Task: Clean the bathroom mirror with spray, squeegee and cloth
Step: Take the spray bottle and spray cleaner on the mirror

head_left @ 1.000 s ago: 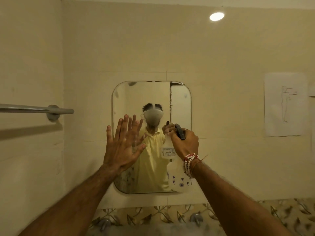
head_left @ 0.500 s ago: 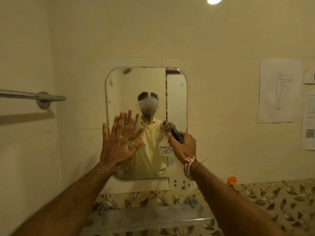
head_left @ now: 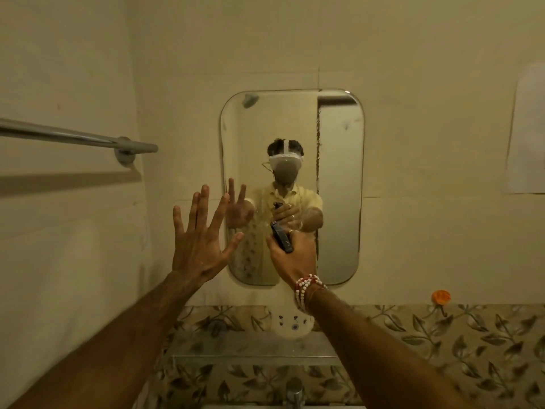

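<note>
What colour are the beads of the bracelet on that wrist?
Red and white; the bracelet shows best in the head view, wrapped round the right wrist.

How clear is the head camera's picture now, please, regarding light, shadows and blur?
Head view: dim, yellowish light; the towel rail casts a soft shadow band on the wall beneath; the paper at the right edge is blurred; the lower leaf tiles look smeared; the mirror shows no glare.

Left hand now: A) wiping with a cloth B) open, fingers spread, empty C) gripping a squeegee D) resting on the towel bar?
B: the left hand is up at the left edge of the mirror, fingers straight and spread, holding nothing; the right hand grips the spray bottle.
</note>
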